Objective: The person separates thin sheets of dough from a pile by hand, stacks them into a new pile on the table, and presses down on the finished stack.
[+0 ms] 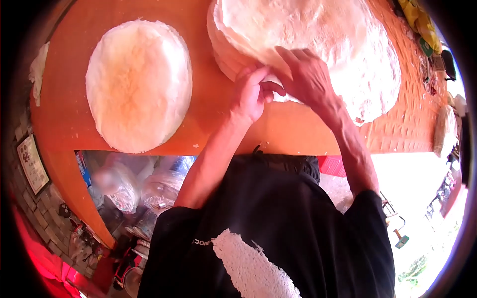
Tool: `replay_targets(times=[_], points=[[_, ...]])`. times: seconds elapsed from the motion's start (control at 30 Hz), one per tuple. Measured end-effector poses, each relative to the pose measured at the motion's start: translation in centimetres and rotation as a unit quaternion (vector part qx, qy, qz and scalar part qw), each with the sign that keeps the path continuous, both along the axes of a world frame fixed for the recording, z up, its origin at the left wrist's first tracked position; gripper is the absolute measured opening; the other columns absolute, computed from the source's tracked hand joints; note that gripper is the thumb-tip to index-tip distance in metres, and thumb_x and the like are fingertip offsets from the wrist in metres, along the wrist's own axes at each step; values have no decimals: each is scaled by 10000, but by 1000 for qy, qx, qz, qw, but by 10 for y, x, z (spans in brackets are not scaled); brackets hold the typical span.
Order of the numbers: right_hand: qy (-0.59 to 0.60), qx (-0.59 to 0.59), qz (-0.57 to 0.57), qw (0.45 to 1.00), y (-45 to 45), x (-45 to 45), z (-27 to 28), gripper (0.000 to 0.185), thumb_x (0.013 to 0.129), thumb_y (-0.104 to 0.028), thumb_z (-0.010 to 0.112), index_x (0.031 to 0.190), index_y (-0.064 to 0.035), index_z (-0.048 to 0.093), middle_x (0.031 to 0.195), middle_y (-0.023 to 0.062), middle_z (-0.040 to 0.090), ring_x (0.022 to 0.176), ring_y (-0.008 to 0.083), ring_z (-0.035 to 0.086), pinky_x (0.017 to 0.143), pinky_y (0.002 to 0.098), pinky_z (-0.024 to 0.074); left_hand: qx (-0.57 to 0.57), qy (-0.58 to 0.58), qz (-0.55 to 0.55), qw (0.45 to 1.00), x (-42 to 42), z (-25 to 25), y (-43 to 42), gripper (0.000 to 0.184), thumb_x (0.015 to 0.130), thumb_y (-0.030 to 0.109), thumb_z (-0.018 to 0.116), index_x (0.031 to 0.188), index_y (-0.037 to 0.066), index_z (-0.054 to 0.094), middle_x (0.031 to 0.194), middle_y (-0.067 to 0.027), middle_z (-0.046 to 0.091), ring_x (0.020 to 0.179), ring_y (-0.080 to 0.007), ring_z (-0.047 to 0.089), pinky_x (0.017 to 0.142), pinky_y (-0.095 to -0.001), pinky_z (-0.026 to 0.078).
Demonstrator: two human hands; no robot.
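Observation:
A large pale, layered, fluffy mass [348, 54] lies on the orange table [208, 119], its near edge beside both my hands. My left hand [252, 93] is at that edge, fingers curled with thumb and fingertips close together; whatever they may pinch is too small to make out. Just right of it, my right hand [307, 77] rests over the edge of the mass, its back up and fingers pointing left, their tips partly hidden. A separate oval pale piece [139, 87] lies flat at the left.
Plastic-wrapped bundles [161, 188] sit beneath the table. A framed paper [33, 164] stands by the brick wall at the left. Yellow cloth [420, 22] and small items are at the far right. A red crate [332, 166] shows under the front edge.

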State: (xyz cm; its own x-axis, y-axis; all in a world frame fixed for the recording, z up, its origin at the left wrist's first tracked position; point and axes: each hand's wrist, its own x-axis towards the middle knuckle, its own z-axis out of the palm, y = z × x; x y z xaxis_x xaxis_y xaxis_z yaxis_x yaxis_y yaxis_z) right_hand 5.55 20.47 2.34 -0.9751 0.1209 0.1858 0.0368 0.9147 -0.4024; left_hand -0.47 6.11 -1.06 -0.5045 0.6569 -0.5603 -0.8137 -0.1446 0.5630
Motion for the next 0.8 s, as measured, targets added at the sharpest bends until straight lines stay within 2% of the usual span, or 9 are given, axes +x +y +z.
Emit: replay_targets(times=[0.1, 0.2, 0.33, 0.4, 0.47, 0.63, 0.7, 0.77, 0.8], points=[[73, -23, -30, 997, -7, 17, -4, 402, 720, -118, 687, 1103, -37, 599, 968, 132, 644, 883, 333, 601, 757, 412, 497, 46, -24, -19, 998, -6, -4, -7, 162, 916, 121, 441, 1029, 38, 524, 914, -62, 619, 579, -197, 621, 394, -213, 338], [107, 44, -67, 991, -2, 17, -29, 367, 694, -93, 701, 1050, -57, 615, 1021, 108, 636, 937, 326, 592, 783, 423, 492, 46, -32, 0, 998, -7, -11, 0, 154, 913, 119, 448, 1023, 30, 507, 943, -79, 612, 582, -196, 615, 402, -209, 344], [92, 36, -104, 990, 11, 7, -29, 246, 694, -72, 682, 936, -90, 645, 952, 74, 654, 900, 303, 603, 758, 398, 502, 49, -23, 7, 999, -4, -2, -2, 168, 914, 126, 472, 1045, 23, 493, 975, -112, 620, 629, -196, 624, 421, -211, 368], [-12, -36, -99, 994, 48, 4, -32, 241, 693, -79, 661, 933, -107, 659, 841, 82, 659, 773, 293, 615, 674, 392, 509, 48, -16, -3, 999, -1, 0, -15, 207, 915, 152, 496, 1078, 25, 505, 1006, -144, 633, 647, -192, 627, 434, -209, 382], [-36, 288, -95, 952, 96, -14, 13, 215, 692, -85, 639, 902, -118, 672, 754, 91, 648, 672, 294, 619, 602, 395, 510, -23, 2, -10, 1000, 5, -2, -33, 258, 917, 181, 517, 1120, 22, 508, 1049, -171, 637, 669, -190, 633, 448, -205, 392], [113, 148, -31, 982, 48, -3, 102, 159, 826, -126, 614, 957, -38, 636, 895, 142, 634, 808, 266, 604, 708, 353, 488, -99, 22, 9, 995, 5, 0, -47, 286, 929, 217, 526, 1146, 31, 508, 1049, -160, 640, 737, -203, 651, 498, -206, 413], [152, 113, -8, 982, 45, -6, 87, 163, 859, -136, 607, 971, -19, 627, 930, 154, 631, 842, 259, 601, 735, 342, 483, -82, -18, 25, 996, 3, -7, -44, 232, 932, 197, 524, 1107, 44, 514, 1021, -145, 647, 769, -216, 657, 517, -217, 424], [44, 165, 27, 985, 39, -6, 1, 163, 705, -86, 622, 857, -113, 674, 731, 86, 634, 668, 288, 621, 581, 387, 511, -73, -20, 22, 997, 1, -8, -39, 200, 931, 184, 527, 1080, 50, 517, 1015, -142, 650, 774, -219, 660, 516, -220, 425], [-61, 141, 12, 988, 35, 0, -26, 176, 690, -57, 619, 848, -108, 675, 751, 75, 632, 732, 274, 627, 615, 376, 518, -61, -19, 14, 998, 1, -8, -37, 168, 930, 170, 530, 1053, 57, 519, 1008, -138, 653, 780, -223, 662, 515, -224, 426]])
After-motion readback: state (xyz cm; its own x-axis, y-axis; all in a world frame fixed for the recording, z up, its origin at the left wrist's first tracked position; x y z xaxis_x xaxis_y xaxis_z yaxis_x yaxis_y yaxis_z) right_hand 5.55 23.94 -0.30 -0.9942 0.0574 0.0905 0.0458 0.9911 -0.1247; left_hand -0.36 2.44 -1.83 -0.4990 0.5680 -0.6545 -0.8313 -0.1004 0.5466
